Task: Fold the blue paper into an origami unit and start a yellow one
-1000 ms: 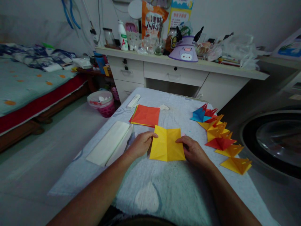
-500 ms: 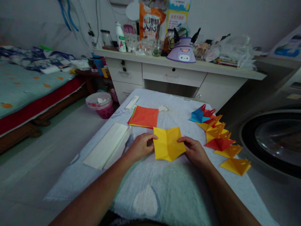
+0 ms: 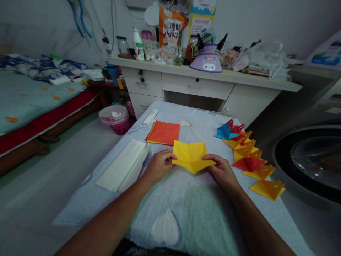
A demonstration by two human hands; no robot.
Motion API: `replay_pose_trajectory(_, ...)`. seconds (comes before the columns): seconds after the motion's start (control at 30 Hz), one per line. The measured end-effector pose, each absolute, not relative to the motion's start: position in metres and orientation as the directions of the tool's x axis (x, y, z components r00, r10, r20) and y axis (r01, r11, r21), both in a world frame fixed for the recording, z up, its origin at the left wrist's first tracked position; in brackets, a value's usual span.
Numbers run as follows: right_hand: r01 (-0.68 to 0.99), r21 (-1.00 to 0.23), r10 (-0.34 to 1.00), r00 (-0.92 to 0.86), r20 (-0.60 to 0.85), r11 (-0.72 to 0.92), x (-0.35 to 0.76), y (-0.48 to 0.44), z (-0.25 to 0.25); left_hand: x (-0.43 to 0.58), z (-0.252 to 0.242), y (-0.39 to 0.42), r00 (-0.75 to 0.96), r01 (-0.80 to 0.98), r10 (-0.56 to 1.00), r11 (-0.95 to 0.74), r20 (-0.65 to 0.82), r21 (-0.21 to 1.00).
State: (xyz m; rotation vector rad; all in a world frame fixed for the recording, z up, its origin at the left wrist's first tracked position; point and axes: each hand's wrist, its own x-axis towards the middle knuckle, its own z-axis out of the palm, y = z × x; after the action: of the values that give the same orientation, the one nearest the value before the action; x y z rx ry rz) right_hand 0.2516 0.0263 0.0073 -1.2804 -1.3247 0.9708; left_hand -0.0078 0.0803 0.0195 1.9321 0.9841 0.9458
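Note:
A creased sheet of yellow origami paper (image 3: 192, 156) is held up above the table between my two hands. My left hand (image 3: 160, 164) pinches its left edge between thumb and fingers. On the opposite side, my right hand (image 3: 221, 171) pinches the right edge. The sheet bends along its creases, its middle dipping toward me. Just behind it on the left lies a stack of coloured paper squares (image 3: 163, 132), orange-red on top. Several folded paper pieces (image 3: 250, 163) in yellow, red and blue stand in a row to the right.
The table wears a pale blue cloth (image 3: 167, 199). A white folded packet (image 3: 121, 165) lies left of my left forearm, and a small white box (image 3: 150, 117) sits at the far left corner. A crumpled white scrap (image 3: 185, 123) is near the back. Beyond stands a cluttered white desk (image 3: 149, 81).
The yellow sheet's lower edge has come up and its sides have folded inward toward the middle crease, making it look shorter. Both hands keep their pinch and have barely shifted.

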Motion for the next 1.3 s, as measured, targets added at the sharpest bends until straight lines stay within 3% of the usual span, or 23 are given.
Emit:
replay_pose_trajectory(0.27,0.073,-0.992,0.993,0.062,0.105,0.100,0.248,0.024,0.005,-0.004,0.028,0.074,0.273,0.346,0.946,-0.268,0.178,0.899)
replay_pose_trajectory(0.57,0.067,-0.991,0.981,0.145,0.127,0.118,0.239,0.024,0.007,0.004,0.015,0.072,0.253,0.010,0.955,-0.159,0.152,0.987)
replay_pose_trajectory(0.7,0.051,-0.987,0.971,0.178,0.160,0.153,0.236,0.025,0.010,0.004,0.016,0.070,0.197,-0.002,0.967,-0.164,0.162,0.986)
replay_pose_trajectory(1.0,-0.021,-0.992,0.985,0.120,0.124,0.128,0.234,0.024,0.012,0.003,0.022,0.071,0.364,-0.085,0.923,-0.097,0.121,0.992)
replay_pose_trajectory(1.17,-0.053,-0.997,0.997,0.036,0.061,0.063,0.233,0.020,0.016,0.001,0.023,0.070,0.363,-0.007,0.928,-0.087,0.083,0.996)
replay_pose_trajectory(1.3,-0.077,-0.996,0.999,0.034,0.042,0.045,0.232,0.020,0.015,0.001,0.023,0.070,0.378,-0.043,0.922,-0.066,0.077,0.997)
